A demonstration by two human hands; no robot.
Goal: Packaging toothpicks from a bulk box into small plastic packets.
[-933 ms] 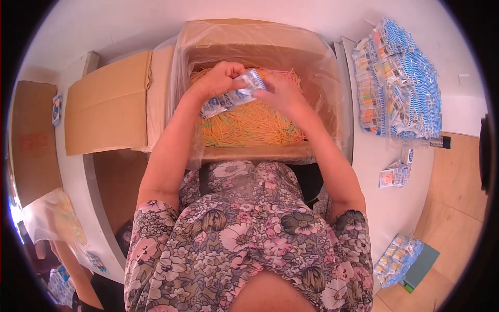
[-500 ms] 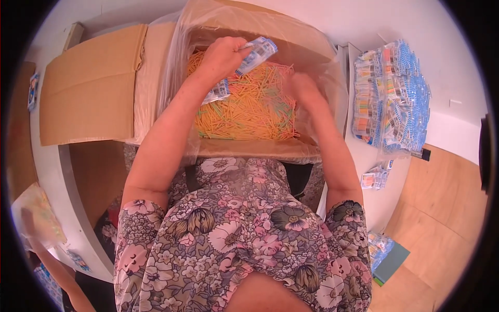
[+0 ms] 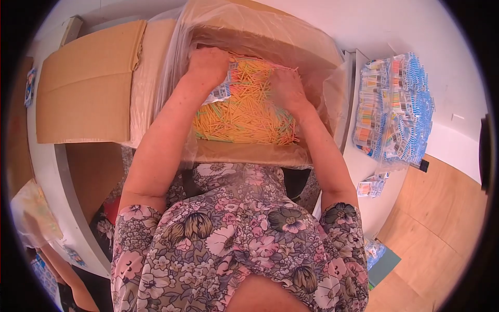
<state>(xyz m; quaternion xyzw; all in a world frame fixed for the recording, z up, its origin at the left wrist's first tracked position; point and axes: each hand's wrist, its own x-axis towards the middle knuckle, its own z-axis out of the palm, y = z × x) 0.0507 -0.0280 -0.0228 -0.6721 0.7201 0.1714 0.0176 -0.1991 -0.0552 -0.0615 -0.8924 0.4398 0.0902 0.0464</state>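
Left hand (image 3: 208, 65) clamped on small clear printed packet (image 3: 221, 91) | right hand (image 3: 286, 88) spread in thin yellow-orange sticks (image 3: 244, 114), plastic-lined cardboard box (image 3: 93, 83) | filled packets (image 3: 395, 109) piled right on white tabletop (image 3: 447, 47) | box well stocked, plenty left

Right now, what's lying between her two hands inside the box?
In the head view, a heap of thin yellow-orange sticks fills the stretch between the left hand and the right hand, inside the plastic-lined cardboard box.
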